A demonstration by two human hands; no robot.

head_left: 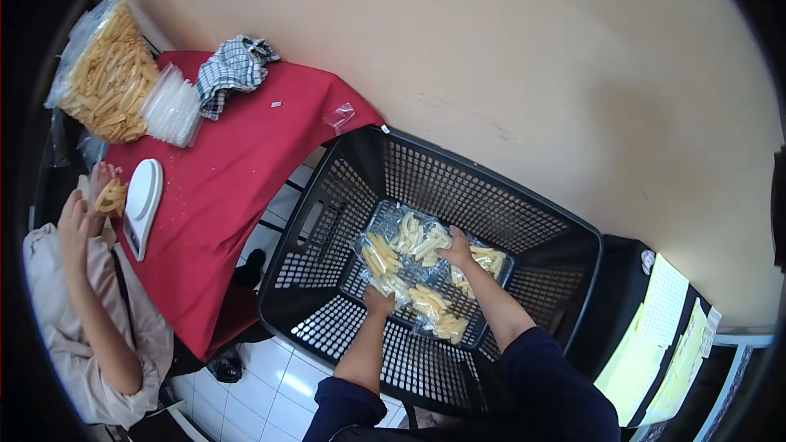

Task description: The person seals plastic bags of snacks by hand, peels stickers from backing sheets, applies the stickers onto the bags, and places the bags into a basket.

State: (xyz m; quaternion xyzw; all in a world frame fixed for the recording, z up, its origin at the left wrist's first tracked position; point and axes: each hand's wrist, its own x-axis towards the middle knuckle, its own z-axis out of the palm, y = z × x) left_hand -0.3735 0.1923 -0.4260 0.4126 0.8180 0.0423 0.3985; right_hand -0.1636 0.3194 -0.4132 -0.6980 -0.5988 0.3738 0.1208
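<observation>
Both of my hands reach down into a large black plastic basket (524, 188). Several small clear bags of pale yellow snack sticks lie on its bottom. My left hand (378, 302) is closed on the edge of a bag of snack sticks (390, 285) at the near left side. My right hand (456, 248) grips the side of another bag of snack sticks (427, 244), toward the middle. Beside them rest more bags (379, 254), (431, 303), and one bag (490, 261) lies right of my right hand. My fingertips are partly hidden.
At left, a co-worker's hands (78, 217) hold a small bag with snack sticks by a white scale (143, 200). The red-covered table (237, 164) bears a big snack bag (110, 82), empty plastic bags (172, 106) and a checkered cloth (236, 69). Yellow papers (639, 356) hang at right.
</observation>
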